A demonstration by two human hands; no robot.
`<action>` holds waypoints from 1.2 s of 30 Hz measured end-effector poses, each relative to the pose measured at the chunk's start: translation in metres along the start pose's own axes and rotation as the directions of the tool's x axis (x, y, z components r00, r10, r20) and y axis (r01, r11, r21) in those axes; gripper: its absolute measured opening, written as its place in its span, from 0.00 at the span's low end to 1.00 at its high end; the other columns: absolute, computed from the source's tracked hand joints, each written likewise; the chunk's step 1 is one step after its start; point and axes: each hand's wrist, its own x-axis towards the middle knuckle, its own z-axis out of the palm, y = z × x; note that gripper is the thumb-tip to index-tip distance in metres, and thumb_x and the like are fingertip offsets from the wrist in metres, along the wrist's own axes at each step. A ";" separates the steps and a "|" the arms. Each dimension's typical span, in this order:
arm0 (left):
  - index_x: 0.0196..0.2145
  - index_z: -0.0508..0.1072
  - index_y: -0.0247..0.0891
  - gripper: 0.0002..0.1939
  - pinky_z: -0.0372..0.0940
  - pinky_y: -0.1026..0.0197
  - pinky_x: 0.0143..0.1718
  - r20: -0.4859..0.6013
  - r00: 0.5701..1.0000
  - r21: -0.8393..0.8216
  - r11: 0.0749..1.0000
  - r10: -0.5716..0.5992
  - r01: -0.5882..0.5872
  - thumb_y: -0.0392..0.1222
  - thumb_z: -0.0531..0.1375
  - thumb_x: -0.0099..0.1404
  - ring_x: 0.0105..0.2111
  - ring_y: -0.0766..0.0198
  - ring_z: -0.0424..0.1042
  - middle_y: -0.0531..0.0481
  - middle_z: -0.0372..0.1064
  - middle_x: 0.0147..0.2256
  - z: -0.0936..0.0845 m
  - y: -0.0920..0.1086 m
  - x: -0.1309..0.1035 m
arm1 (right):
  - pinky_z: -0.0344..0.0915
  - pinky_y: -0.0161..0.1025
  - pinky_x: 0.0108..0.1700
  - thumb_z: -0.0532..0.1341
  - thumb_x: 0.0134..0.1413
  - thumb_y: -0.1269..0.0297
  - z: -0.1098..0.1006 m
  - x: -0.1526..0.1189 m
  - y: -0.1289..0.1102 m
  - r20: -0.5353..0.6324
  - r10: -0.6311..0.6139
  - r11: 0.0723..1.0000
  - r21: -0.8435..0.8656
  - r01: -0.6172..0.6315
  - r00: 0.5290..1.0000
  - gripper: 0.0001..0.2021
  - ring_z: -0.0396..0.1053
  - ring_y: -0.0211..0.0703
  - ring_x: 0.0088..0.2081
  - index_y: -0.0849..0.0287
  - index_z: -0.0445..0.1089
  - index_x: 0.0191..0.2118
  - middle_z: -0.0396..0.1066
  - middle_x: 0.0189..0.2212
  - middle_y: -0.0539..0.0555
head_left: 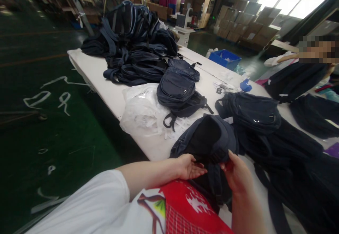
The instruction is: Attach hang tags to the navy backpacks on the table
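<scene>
A dark navy backpack lies in front of me at the near edge of the table, its black padded side up. My left hand is at its lower edge, palm turned up and fingers stretched out, with nothing visibly gripped. On the other side, my right hand pinches the backpack's padded shoulder strap near its lower end, thumb on top. A black webbing strap hangs down between my hands. Close to my right hand lies another navy backpack with a light metal ring on its front.
Clear plastic bags and a small navy backpack lie beyond on the white table. A large heap of backpacks covers its far end. A co-worker handles a dark bag at right. A blue bin stands behind.
</scene>
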 end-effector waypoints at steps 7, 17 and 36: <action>0.36 0.70 0.29 0.15 0.69 0.61 0.25 -0.222 0.973 0.020 0.998 0.069 -0.066 0.39 0.46 0.63 0.27 0.58 0.75 0.41 0.73 0.25 0.003 0.005 -0.006 | 0.44 0.32 0.17 0.63 0.50 0.54 0.012 -0.021 0.033 0.186 0.265 0.956 0.080 -0.283 0.946 0.16 0.48 0.29 0.14 0.59 0.64 0.20 0.58 0.13 0.45; 0.41 0.70 0.34 0.14 0.66 0.56 0.25 -0.247 0.968 0.134 0.991 0.048 -0.015 0.40 0.48 0.65 0.22 0.55 0.70 0.44 0.73 0.28 -0.016 0.041 0.031 | 0.35 0.33 0.19 0.59 0.52 0.52 0.031 -0.020 0.070 0.431 0.475 0.880 -0.219 -0.422 0.767 0.18 0.42 0.26 0.14 0.60 0.60 0.20 0.54 0.15 0.44; 0.41 0.73 0.28 0.14 0.71 0.58 0.37 0.026 0.993 0.668 0.741 -0.118 0.071 0.38 0.50 0.70 0.29 0.61 0.77 0.41 0.78 0.34 -0.045 0.115 0.038 | 0.56 0.29 0.18 0.59 0.48 0.64 0.048 0.043 0.120 0.377 0.577 0.782 -0.511 -0.357 0.725 0.09 0.64 0.32 0.16 0.64 0.72 0.32 0.73 0.23 0.53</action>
